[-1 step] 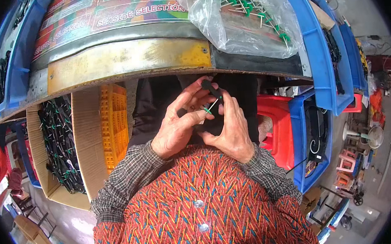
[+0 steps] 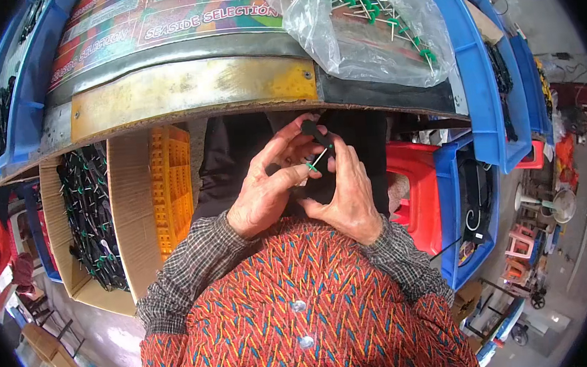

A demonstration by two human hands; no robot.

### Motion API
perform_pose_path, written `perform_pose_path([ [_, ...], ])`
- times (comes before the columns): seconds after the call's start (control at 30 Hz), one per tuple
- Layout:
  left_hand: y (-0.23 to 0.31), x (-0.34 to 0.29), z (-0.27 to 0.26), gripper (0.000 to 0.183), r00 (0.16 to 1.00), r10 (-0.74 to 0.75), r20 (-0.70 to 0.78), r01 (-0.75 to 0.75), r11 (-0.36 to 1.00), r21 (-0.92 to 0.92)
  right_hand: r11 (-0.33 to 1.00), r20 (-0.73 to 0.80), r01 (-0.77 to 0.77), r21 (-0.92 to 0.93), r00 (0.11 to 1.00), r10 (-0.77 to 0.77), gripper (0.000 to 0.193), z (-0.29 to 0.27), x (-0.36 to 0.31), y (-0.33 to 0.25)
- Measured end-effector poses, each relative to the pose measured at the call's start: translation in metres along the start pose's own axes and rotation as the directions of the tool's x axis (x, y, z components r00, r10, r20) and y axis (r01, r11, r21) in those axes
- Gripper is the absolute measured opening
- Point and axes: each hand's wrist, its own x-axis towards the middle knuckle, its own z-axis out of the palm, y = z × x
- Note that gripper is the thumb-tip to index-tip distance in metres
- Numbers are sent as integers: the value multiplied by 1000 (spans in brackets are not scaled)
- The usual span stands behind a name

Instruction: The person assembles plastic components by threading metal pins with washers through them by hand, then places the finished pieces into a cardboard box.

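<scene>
Below the table edge, both hands meet around a small black piece (image 2: pixel 316 132). A thin metal pin (image 2: pixel 320 156) runs down from it to a green end (image 2: pixel 314 168). My left hand (image 2: pixel 264 192) is closed, its index fingertip by the black piece and its thumb at the green end. From the other side, my right hand (image 2: pixel 349 193) pinches near the pin's upper part with its fingertips; its thumb lies lower, away from the pin. Some fingers are hidden behind others. On the table, a clear plastic bag (image 2: pixel 317 40) holds several metal pins with green ends (image 2: pixel 369 10).
A cardboard box (image 2: pixel 134 217) of black pieces with green bits stands left, beside an orange crate (image 2: pixel 172 193). To the right are a red plastic stool (image 2: pixel 411 195) and a blue bin (image 2: pixel 449 219). The table's metal-edged front (image 2: pixel 189 88) overhangs just beyond my hands.
</scene>
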Motion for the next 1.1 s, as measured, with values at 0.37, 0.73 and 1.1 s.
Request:
perform_pose_path([
  [0.37, -11, 8, -6, 48, 992, 94, -79, -79, 982, 171, 996, -22, 23, 88, 1000, -21, 91, 10, 2, 6],
  [0.73, -18, 9, -3, 40, 977, 146, -154, -128, 985, 118, 990, 37, 6, 140, 999, -11, 83, 11, 4, 5],
  [1.1, -21, 12, -4, 50, 959, 171, -225, -128, 973, 195, 976, 8, -6, 219, 1000, 5, 64, 21, 2, 8],
])
